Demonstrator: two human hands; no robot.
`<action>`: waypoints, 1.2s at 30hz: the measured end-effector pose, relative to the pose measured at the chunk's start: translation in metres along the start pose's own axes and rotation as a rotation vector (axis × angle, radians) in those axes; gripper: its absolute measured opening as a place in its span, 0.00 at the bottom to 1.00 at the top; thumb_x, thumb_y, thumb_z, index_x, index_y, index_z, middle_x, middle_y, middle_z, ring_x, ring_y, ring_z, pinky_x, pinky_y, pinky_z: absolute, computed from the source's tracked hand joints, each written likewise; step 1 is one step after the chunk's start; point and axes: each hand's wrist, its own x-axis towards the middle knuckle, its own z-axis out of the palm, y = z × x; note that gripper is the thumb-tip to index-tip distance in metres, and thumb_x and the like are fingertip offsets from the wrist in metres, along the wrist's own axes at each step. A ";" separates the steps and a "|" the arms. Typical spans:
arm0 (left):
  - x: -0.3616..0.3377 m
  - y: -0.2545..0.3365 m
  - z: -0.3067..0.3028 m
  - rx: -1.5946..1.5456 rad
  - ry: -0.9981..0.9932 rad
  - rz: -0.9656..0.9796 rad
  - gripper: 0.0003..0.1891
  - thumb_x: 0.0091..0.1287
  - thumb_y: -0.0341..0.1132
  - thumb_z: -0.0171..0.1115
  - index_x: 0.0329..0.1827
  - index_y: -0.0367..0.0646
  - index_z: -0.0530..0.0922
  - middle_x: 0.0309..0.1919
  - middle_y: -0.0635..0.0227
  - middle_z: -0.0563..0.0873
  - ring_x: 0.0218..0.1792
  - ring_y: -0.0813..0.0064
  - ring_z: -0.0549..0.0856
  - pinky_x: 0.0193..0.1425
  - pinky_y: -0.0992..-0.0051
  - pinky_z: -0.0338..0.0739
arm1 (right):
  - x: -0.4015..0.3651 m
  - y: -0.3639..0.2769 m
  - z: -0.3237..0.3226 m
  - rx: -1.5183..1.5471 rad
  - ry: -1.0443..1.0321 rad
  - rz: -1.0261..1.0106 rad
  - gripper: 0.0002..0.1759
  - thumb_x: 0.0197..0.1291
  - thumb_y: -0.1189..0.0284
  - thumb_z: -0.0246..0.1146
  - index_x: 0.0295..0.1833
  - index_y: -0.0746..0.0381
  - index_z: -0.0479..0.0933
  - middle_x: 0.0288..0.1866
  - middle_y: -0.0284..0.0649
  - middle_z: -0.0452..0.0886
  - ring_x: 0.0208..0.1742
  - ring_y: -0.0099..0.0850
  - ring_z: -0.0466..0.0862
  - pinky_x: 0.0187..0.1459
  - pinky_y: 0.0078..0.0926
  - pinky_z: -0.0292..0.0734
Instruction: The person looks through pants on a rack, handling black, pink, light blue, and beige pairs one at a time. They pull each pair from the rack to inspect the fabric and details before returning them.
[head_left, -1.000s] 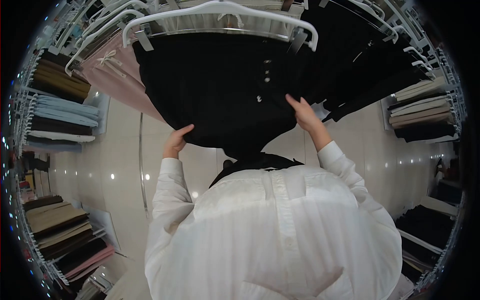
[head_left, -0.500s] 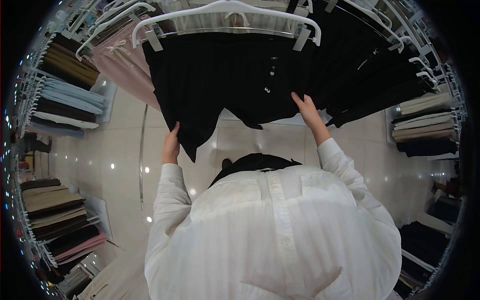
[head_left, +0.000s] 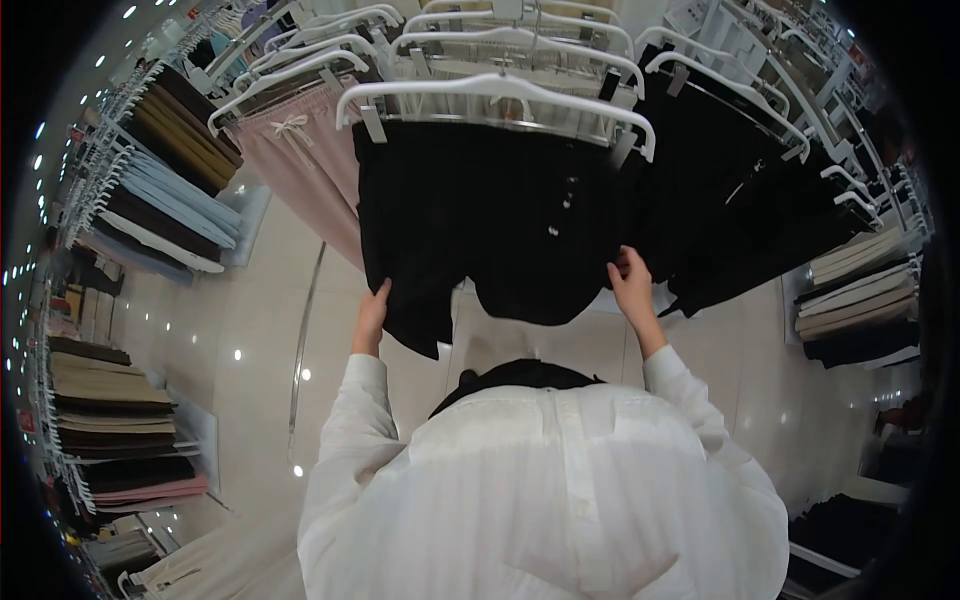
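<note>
A pair of black pants with small shiny buttons down one side hangs from a white clip hanger in front of me. At its lower left edge, my left hand is closed on the cloth, thumb in front and the other fingers hidden behind. My right hand is at the right edge, its fingers bent and the thumb against the black cloth. How much cloth lies between those fingers is hard to make out.
Pink pants hang just left, and more black pants hang to the right. Further white hangers crowd the rail behind. Racks of folded trousers line the left, with another stack at right. The floor is shiny tile.
The black pants and hanger appear lower and slightly right, as my view shifts. My right hand's fingers have curled at the cloth edge; my left hand keeps its hold.
</note>
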 end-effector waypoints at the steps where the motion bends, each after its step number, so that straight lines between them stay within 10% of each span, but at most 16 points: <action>1: -0.001 0.002 0.003 -0.011 0.001 0.015 0.24 0.66 0.41 0.53 0.56 0.28 0.69 0.50 0.54 0.78 0.50 0.67 0.78 0.55 0.74 0.69 | -0.007 -0.034 -0.016 0.042 0.164 -0.151 0.16 0.53 0.74 0.62 0.48 0.64 0.73 0.41 0.42 0.78 0.41 0.32 0.77 0.42 0.24 0.71; 10: 0.013 -0.007 0.008 -0.113 -0.093 -0.014 0.24 0.67 0.37 0.50 0.61 0.29 0.64 0.57 0.54 0.73 0.58 0.64 0.72 0.62 0.72 0.62 | 0.027 -0.242 -0.088 -0.333 0.526 -1.022 0.30 0.48 0.73 0.64 0.59 0.64 0.66 0.55 0.48 0.70 0.58 0.45 0.69 0.58 0.37 0.64; 16: 0.011 -0.007 0.005 -0.096 -0.132 -0.013 0.22 0.66 0.34 0.51 0.60 0.30 0.66 0.56 0.57 0.75 0.56 0.66 0.74 0.61 0.73 0.64 | 0.079 -0.278 -0.065 -0.508 0.364 -1.118 0.32 0.49 0.67 0.65 0.61 0.61 0.64 0.49 0.49 0.75 0.52 0.45 0.74 0.51 0.36 0.69; 18: 0.007 0.007 -0.001 -0.176 -0.174 -0.012 0.22 0.66 0.34 0.51 0.59 0.30 0.66 0.55 0.58 0.75 0.55 0.67 0.74 0.59 0.74 0.65 | 0.090 -0.276 -0.062 -0.488 0.029 -0.774 0.26 0.52 0.65 0.63 0.57 0.56 0.68 0.40 0.48 0.79 0.43 0.46 0.78 0.42 0.37 0.73; 20: 0.005 0.026 -0.008 -0.175 -0.160 0.017 0.20 0.66 0.34 0.51 0.57 0.30 0.68 0.52 0.59 0.77 0.52 0.69 0.76 0.57 0.74 0.66 | 0.098 -0.272 -0.058 -0.419 0.140 -1.028 0.18 0.54 0.65 0.62 0.51 0.55 0.72 0.34 0.48 0.80 0.36 0.47 0.79 0.35 0.37 0.73; 30: 0.022 0.077 -0.018 -0.033 -0.305 0.066 0.15 0.63 0.27 0.52 0.53 0.35 0.72 0.45 0.66 0.80 0.47 0.75 0.77 0.54 0.77 0.68 | 0.026 -0.277 -0.104 -0.307 0.205 -0.571 0.11 0.47 0.74 0.66 0.36 0.66 0.74 0.20 0.44 0.74 0.19 0.25 0.75 0.24 0.20 0.69; 36: 0.032 0.101 -0.034 -0.141 -0.104 0.299 0.18 0.59 0.24 0.51 0.54 0.38 0.71 0.45 0.67 0.79 0.50 0.76 0.75 0.56 0.77 0.67 | -0.002 -0.295 -0.067 -0.354 -0.023 -0.895 0.13 0.42 0.72 0.69 0.33 0.64 0.76 0.21 0.42 0.75 0.19 0.36 0.77 0.22 0.25 0.71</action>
